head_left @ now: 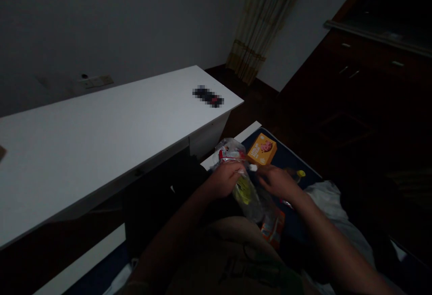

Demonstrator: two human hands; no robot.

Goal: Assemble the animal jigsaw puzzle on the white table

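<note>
Work is in progress at the near side of the yellow box [262, 150], which lies on a blue cover [286, 161]. The left hand [227, 180], nearer the person than the box and to its left, has its fingers curled around the upper end of a clear plastic item [248, 193] with yellow-green print. That item slopes down toward the person from just in front of the box; whether it is a bottle or a bag cannot be determined.

The right hand [278, 182] is on the near side of the box and slightly right. Its fingers are bent close to a small white piece [252, 167]; whether they grip it cannot be told.

Status: handling has begun, and the clear plastic item has not been set down. Whether it is open or sealed is not discernible in this light, so completion cannot be confirmed. In the inspector's judgement, handling of this item remains unfinished.

Items outside the grasp: a clear bag [222, 145] with a red and white packet [232, 155], left of the box; an orange packet [274, 231], well toward the person from the box; a yellow-capped bottle [300, 174] and a white bag [326, 200], right of the box. The white counter [101, 137] stands left of the box.
</note>
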